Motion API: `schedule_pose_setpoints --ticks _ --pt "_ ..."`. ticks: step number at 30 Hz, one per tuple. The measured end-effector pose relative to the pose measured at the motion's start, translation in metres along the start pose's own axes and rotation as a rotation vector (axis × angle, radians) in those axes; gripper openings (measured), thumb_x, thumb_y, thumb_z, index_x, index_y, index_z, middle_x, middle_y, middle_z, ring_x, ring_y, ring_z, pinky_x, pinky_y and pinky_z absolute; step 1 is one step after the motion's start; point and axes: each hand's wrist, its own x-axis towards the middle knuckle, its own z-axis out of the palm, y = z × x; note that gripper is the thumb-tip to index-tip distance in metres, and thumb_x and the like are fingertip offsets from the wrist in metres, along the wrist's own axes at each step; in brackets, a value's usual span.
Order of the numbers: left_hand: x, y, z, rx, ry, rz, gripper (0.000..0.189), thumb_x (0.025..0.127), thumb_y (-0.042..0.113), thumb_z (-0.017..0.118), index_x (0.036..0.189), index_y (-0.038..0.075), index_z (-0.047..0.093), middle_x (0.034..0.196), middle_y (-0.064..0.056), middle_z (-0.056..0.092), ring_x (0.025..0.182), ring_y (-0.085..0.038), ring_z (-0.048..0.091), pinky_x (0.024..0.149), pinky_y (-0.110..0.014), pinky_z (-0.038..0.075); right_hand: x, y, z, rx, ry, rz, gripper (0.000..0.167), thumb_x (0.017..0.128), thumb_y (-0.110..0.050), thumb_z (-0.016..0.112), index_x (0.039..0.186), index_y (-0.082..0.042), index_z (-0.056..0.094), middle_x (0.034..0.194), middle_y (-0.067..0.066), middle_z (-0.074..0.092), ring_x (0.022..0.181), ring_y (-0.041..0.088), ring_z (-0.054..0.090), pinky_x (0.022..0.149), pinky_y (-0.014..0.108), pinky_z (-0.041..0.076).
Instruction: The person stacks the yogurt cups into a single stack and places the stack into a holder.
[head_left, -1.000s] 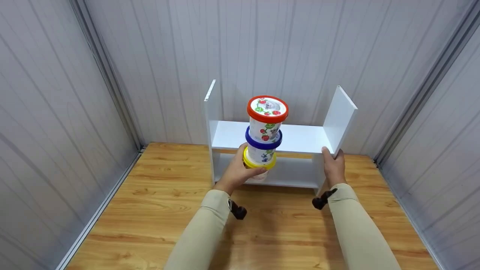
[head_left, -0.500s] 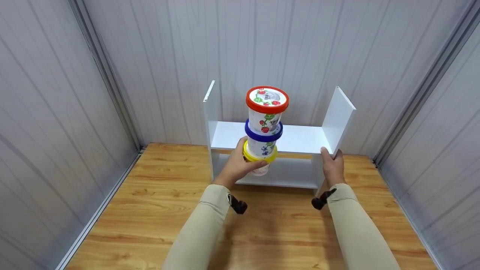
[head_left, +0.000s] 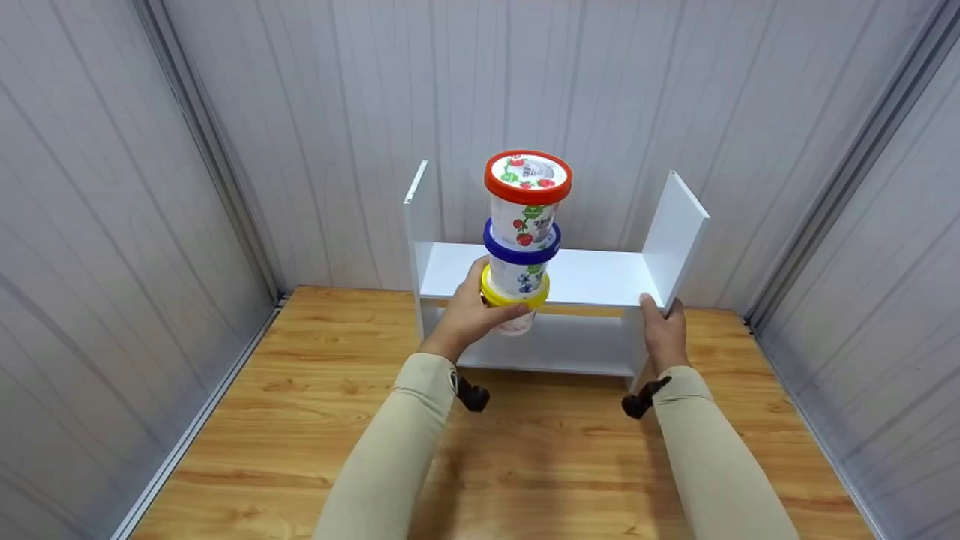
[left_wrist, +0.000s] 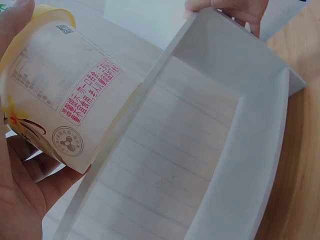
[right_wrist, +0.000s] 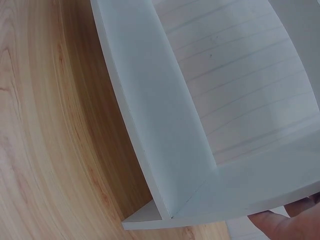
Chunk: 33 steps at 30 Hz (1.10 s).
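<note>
A stack of three lidded ice-cream tubs stands upright in my left hand (head_left: 469,311). At the bottom is the yellow-lidded tub (head_left: 517,324), gripped round its side; the left wrist view shows the fingers under this yellow-rimmed tub (left_wrist: 65,90). On it sits the blue-lidded tub (head_left: 517,277), topped by the red-lidded tub (head_left: 525,225) with strawberry prints. The stack is held in front of a white two-tier shelf (head_left: 600,274), overlapping its upper board. My right hand (head_left: 664,334) grips the shelf's right side panel, thumb at the upper board's front corner; its fingers (right_wrist: 295,220) show at the panel's edge.
The shelf stands on a wood-grain tabletop (head_left: 315,412) near the back wall (head_left: 360,135). Its side panels rise above the upper board, the left panel (head_left: 416,225) close to the stack. Pale panel walls close in both sides. Dark wrist mounts (head_left: 472,395) stick out from the sleeves.
My left hand has raised the stack of tubs and moved it slightly left. The right hand keeps its grip on the shelf, almost unmoved.
</note>
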Motion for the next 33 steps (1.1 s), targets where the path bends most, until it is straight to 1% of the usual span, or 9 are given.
schedule_pose_setpoints --ticks 3,11,17,25,29,33 --pt "0.0 0.001 0.001 0.008 0.011 0.003 0.094 0.072 0.043 0.091 0.147 0.033 0.037 0.131 0.008 0.06 0.119 -0.018 0.058 0.109 -0.049 0.045 -0.002 0.002 0.0 0.005 0.002 -0.004 0.092 0.098 -0.061 0.049 0.164 -0.019 0.001 0.168 0.011 0.013 0.152 0.029 0.019 0.124 0.05 0.019" --pt "0.007 0.004 -0.004 0.023 0.025 -0.02 0.093 0.072 0.045 0.091 0.146 0.033 0.037 0.132 0.008 0.06 0.119 -0.017 0.058 0.109 -0.05 0.045 -0.005 0.002 0.001 0.007 0.002 -0.007 0.092 0.098 -0.061 0.049 0.164 -0.019 0.001 0.168 0.011 0.013 0.152 0.029 0.018 0.124 0.049 0.018" --pt "0.011 0.007 -0.005 0.019 0.04 -0.012 0.093 0.072 0.043 0.091 0.147 0.033 0.037 0.132 0.008 0.059 0.12 -0.018 0.057 0.109 -0.051 0.045 -0.006 0.002 0.001 0.006 -0.001 0.003 0.092 0.098 -0.062 0.049 0.164 -0.02 0.001 0.168 0.01 0.012 0.153 0.029 0.018 0.124 0.049 0.018" --pt "0.014 0.008 -0.006 0.007 0.061 -0.003 0.088 0.074 0.04 0.091 0.145 0.033 0.038 0.133 0.008 0.059 0.121 -0.018 0.057 0.111 -0.05 0.044 -0.007 0.001 0.002 0.017 0.005 0.002 0.092 0.098 -0.06 0.05 0.164 -0.02 0.0 0.169 0.01 0.012 0.153 0.029 0.018 0.124 0.049 0.018" --pt "0.016 0.006 -0.008 0.019 0.069 0.004 0.088 0.076 0.038 0.09 0.146 0.032 0.037 0.133 0.008 0.059 0.122 -0.018 0.057 0.111 -0.049 0.043 -0.009 0.002 0.002 0.035 0.009 -0.021 0.089 0.098 -0.058 0.051 0.164 -0.018 0.005 0.167 0.012 0.015 0.151 0.028 0.02 0.124 0.046 0.02" --pt "0.018 0.003 -0.008 0.025 0.071 -0.001 0.089 0.075 0.042 0.09 0.146 0.033 0.036 0.133 0.008 0.058 0.122 -0.018 0.057 0.111 -0.05 0.043 -0.009 0.002 0.002 0.039 0.018 -0.031 0.088 0.098 -0.056 0.052 0.163 -0.017 0.008 0.166 0.013 0.018 0.15 0.027 0.022 0.123 0.045 0.02"
